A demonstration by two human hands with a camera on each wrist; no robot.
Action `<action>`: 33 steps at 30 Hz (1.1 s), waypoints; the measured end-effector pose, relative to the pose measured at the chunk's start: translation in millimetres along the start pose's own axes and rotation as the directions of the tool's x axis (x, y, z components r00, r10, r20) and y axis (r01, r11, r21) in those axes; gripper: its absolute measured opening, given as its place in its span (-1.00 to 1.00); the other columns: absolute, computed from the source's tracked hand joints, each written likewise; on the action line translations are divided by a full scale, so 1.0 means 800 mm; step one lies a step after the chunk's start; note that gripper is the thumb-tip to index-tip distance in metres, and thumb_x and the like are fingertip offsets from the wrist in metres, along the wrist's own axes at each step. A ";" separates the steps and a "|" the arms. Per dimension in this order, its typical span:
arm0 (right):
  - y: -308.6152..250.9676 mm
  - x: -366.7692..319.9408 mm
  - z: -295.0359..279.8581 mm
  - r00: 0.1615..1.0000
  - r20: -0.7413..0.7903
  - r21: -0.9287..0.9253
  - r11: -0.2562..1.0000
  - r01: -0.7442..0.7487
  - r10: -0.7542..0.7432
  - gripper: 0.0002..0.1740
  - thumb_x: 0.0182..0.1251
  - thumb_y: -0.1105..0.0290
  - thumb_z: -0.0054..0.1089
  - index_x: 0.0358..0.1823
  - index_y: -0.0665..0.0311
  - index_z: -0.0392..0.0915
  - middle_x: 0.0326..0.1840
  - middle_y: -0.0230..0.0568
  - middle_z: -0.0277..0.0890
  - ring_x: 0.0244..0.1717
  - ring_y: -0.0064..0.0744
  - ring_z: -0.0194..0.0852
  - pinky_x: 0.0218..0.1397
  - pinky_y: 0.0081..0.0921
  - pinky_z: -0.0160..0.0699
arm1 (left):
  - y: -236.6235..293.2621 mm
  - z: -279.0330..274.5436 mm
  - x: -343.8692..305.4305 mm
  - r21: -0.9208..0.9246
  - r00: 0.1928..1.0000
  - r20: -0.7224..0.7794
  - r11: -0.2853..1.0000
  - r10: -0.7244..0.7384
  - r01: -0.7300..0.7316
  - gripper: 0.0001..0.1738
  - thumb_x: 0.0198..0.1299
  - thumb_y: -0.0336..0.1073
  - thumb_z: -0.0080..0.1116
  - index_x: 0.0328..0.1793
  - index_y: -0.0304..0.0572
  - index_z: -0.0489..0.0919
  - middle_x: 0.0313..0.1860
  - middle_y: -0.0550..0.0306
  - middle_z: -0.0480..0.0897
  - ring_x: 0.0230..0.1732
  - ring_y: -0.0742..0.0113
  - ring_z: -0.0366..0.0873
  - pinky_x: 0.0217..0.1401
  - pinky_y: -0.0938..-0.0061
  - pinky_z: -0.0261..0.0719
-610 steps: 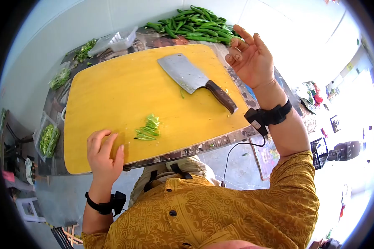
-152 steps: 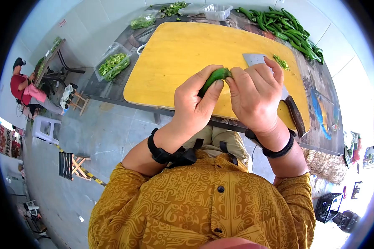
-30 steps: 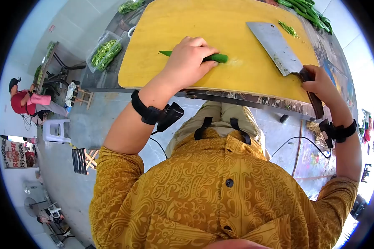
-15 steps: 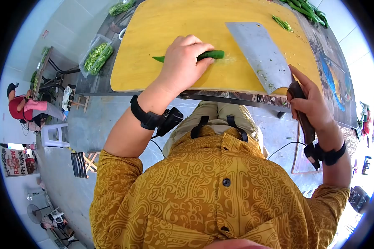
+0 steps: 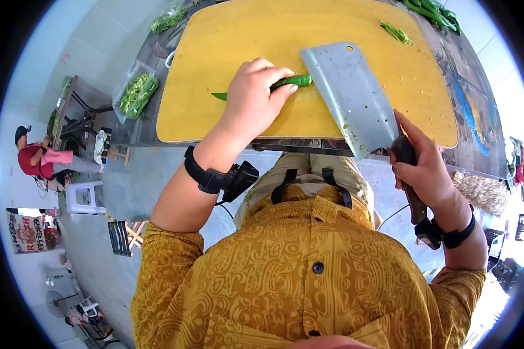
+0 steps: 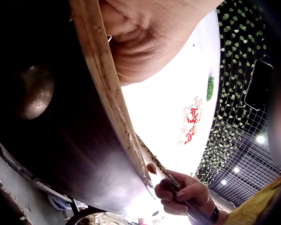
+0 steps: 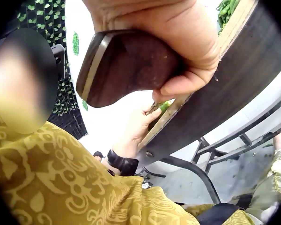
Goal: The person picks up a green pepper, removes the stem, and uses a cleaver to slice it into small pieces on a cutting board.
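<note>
On the yellow cutting board [image 5: 215,41] lies a long green chili pepper [image 5: 300,81], its pointed tip sticking out left and its blunt end right. My left hand [image 5: 255,98] holds it down, fingers over it and thumb along the near side; the palm hides its middle. My right hand [image 5: 424,168] grips a cleaver by its dark wooden handle [image 7: 131,68], forefinger stretched toward the blade. The broad blade [image 5: 355,96] shows its face, with green bits stuck on, and its left edge is right at the pepper's blunt end. A little pile of pepper shreds [image 5: 396,32] lies farther back.
A clear tub of cut green pepper [image 5: 137,93] stands left of the board, with a bag of greens [image 5: 167,20] behind it. Whole green peppers [image 5: 434,13] are heaped at the back right. A person in red [image 5: 35,160] sits far left, near a white stool [image 5: 85,198].
My right hand has lifted the cleaver from the board's right side and brought it left to the pepper's blunt end. My left hand keeps holding the pepper in nearly the same place.
</note>
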State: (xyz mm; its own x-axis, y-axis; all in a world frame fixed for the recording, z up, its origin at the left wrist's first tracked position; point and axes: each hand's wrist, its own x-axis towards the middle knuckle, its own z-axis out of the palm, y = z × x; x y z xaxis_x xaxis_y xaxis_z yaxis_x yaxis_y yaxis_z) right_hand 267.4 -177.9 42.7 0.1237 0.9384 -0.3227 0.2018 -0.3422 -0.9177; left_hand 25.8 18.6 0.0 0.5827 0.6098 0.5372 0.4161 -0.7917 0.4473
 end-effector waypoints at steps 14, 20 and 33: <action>0.003 -0.002 0.014 0.999 0.027 0.064 0.997 0.044 -0.046 -0.14 0.11 0.67 0.00 0.54 0.36 0.05 -0.44 -0.36 0.41 -0.58 -0.62 0.41 -0.50 -0.63 0.43 | -0.004 0.005 0.001 0.022 0.999 -0.013 0.999 0.034 -0.034 -0.79 0.08 -0.35 0.37 -0.14 -0.21 0.71 -0.34 0.07 0.60 -0.30 0.15 0.55 -0.22 0.37 0.51; 0.005 0.003 0.016 0.999 0.014 0.037 0.999 0.028 -0.029 -0.14 0.11 0.67 0.00 0.54 0.39 0.04 -0.41 -0.33 0.44 -0.58 -0.62 0.42 -0.49 -0.62 0.44 | -0.006 0.006 0.005 0.047 0.998 0.018 0.997 0.067 -0.068 -0.81 0.09 -0.37 0.34 -0.15 -0.22 0.70 -0.35 0.07 0.59 -0.30 0.13 0.53 -0.22 0.35 0.49; -0.018 0.006 0.031 0.997 -0.039 -0.074 0.996 0.057 -0.060 -0.22 0.09 0.65 -0.01 0.46 0.43 0.16 -0.39 -0.31 0.47 -0.59 -0.62 0.42 -0.49 -0.62 0.48 | -0.012 0.008 0.005 0.023 0.995 0.020 0.995 0.094 -0.095 -0.83 0.09 -0.39 0.32 -0.17 -0.21 0.70 -0.35 0.07 0.59 -0.28 0.12 0.53 -0.21 0.34 0.49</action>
State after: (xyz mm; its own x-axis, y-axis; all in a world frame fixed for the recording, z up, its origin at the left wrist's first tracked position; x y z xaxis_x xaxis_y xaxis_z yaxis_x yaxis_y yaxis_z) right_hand 240.7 -167.0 48.4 0.1490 0.9547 -0.2577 0.2795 -0.2907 -0.9151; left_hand 28.6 28.1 -6.8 0.6332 0.5315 0.5626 0.3748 -0.8466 0.3779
